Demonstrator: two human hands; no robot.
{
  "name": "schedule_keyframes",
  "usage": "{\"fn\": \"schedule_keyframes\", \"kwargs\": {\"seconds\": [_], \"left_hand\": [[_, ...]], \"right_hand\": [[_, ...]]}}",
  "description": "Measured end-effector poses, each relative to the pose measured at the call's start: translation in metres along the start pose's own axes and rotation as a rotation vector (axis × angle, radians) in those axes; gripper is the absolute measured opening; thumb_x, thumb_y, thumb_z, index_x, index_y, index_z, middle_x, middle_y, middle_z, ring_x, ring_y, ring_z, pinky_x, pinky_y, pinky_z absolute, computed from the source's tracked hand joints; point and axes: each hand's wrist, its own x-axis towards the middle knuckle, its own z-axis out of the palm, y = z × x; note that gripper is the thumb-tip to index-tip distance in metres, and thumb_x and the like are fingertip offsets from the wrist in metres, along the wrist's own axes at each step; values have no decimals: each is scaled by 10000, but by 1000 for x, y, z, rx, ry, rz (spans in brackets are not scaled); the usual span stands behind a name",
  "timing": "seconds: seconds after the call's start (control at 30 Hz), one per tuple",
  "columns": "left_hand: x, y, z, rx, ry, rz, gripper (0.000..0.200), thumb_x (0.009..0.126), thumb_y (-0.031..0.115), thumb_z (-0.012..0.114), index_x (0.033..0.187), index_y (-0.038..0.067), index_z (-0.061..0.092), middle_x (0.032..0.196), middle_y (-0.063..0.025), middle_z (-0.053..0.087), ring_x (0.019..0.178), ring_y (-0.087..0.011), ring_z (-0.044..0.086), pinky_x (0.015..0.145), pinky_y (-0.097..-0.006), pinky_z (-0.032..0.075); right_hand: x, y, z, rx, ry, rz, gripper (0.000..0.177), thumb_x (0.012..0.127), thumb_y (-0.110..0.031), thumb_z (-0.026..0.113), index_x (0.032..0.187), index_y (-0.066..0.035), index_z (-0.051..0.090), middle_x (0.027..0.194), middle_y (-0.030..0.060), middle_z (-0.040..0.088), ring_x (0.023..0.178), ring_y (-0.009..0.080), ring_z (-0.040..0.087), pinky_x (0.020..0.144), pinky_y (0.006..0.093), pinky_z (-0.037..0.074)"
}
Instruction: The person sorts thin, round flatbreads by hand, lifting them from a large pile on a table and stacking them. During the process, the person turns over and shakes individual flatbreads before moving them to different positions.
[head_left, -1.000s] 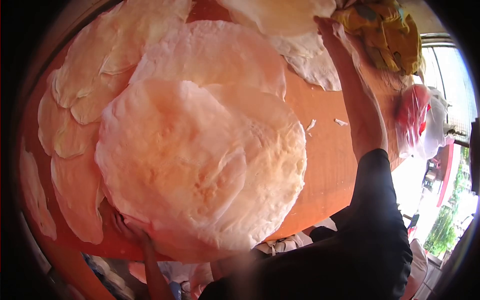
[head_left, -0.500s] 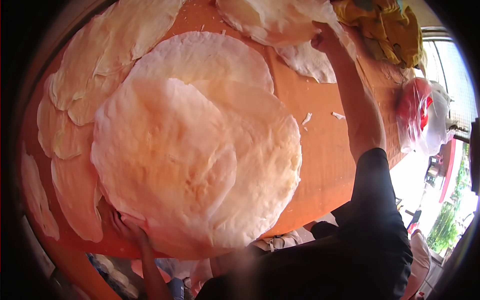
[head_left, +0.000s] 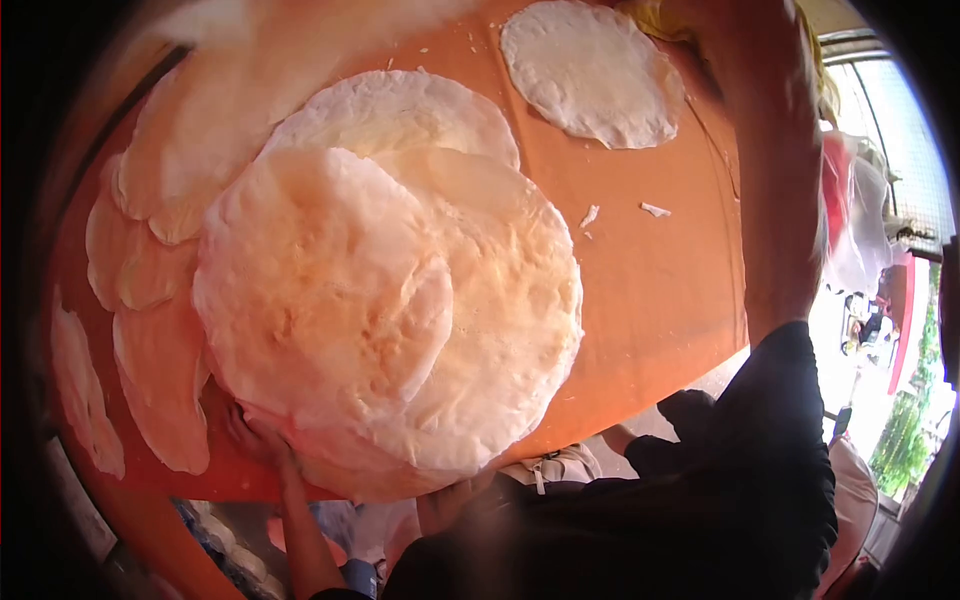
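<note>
A stack of large, thin, round flatbreads (head_left: pixel 330 290) lies overlapping on the orange table. My left hand (head_left: pixel 262 442) rests at the stack's near left edge, fingers extended and apart, partly in shadow. My right arm (head_left: pixel 780 180) reaches up along the right side. My right hand is beyond the top of the view, so its fingers are hidden. A motion-blurred pale sheet (head_left: pixel 290 50) sweeps across the top left, over other flatbreads. Apart from the stack, a smaller round flatbread (head_left: pixel 590 75) lies flat at the back.
Folded or overlapping flatbread pieces (head_left: pixel 160 390) line the table's left side. Small scraps (head_left: pixel 655 209) lie on the orange tabletop (head_left: pixel 650 300). Clear plastic bags with something red (head_left: pixel 850 200) hang at the right edge. A yellow cloth (head_left: pixel 655 18) is partly hidden behind my arm.
My right hand has gone up out of view from the flatbread at the back. A sheet there has moved away leftward, uncovering the smaller round one. My left hand stays by the stack.
</note>
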Motion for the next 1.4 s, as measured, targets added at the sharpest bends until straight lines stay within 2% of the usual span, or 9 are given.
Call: {"fn": "schedule_keyframes", "kwargs": {"seconds": [0.17, 0.33, 0.5, 0.6, 0.77, 0.9, 0.97, 1.33, 1.4], "left_hand": [[4, 15, -7, 12, -47, 6, 524, 1007, 369, 398, 1290, -51, 534, 1364, -264, 483, 1254, -428, 452, 1057, -511, 348], [4, 17, -7, 68, -52, -23, 509, 1002, 352, 400, 1275, -51, 549, 1341, -261, 506, 1234, -416, 479, 1049, -495, 367], [2, 4, -4, 95, -25, 9, 492, 999, 355, 405, 1262, -27, 569, 1338, -251, 511, 1242, -408, 475, 1047, -491, 371], [2, 7, -4, 92, -25, -6, 479, 979, 322, 419, 1267, -31, 566, 1360, -248, 493, 1248, -405, 466, 1058, -484, 356], [5, 16, -10, 63, -91, -101, 470, 959, 297, 439, 1258, -42, 569, 1349, -278, 487, 1242, -416, 467, 1059, -485, 360], [5, 7, -11, 116, -24, 73, 472, 978, 341, 450, 1230, -29, 597, 1311, -286, 514, 1217, -437, 480, 1053, -504, 361], [2, -10, 0, 11, 44, 53, 514, 968, 387, 461, 1239, -28, 596, 1345, -271, 503, 1270, -429, 450, 1078, -534, 328], [31, -41, -42, -561, -167, -137, 434, 818, 264, 722, 1183, 48, 630, 1329, -197, 517, 1258, -379, 450, 1057, -514, 342], [67, -58, -58, -241, -70, 107, 505, 781, 247, 748, 1225, 59, 598, 1304, -181, 521, 1214, -362, 472, 1022, -503, 364]], "right_hand": [[-101, 111, -81, -617, 113, 528, 338, 797, -360, 756, 921, -61, 659, 691, 63, 638, 728, 209, 673, 616, 316, 526], [-131, 226, -179, -1833, 295, 2, 227, 818, -272, 684, 902, -62, 667, 801, 118, 656, 762, 327, 651, 719, 440, 519], [-98, 245, -237, -2033, 190, -63, 101, 802, -109, 546, 789, -74, 640, 767, 172, 656, 713, 359, 657, 617, 478, 521], [-37, 149, -220, -2207, 469, -244, 98, 842, -141, 577, 791, -91, 644, 782, 141, 666, 661, 345, 659, 593, 442, 539], [-44, 14, 8, -1846, 456, -916, 136, 888, -114, 557, 914, -25, 655, 738, 226, 622, 724, 413, 636, 628, 449, 490], [-107, 73, 107, -1849, -1, -844, 50, 810, -77, 629, 848, -88, 660, 847, 84, 672, 716, 297, 662, 603, 402, 537], [-135, 138, 137, -1558, -280, -473, 161, 767, -4, 656, 908, -80, 668, 944, 67, 652, 865, 272, 651, 692, 390, 539], [-180, 281, 191, -1584, -130, -295, 316, 777, -72, 689, 1067, -48, 567, 1194, 166, 575, 1164, 374, 529, 993, 453, 433], [-180, 280, 192, -1582, -131, -269, 327, 794, -56, 682, 1093, -48, 549, 1205, 172, 574, 1153, 380, 541, 972, 451, 450]]}}
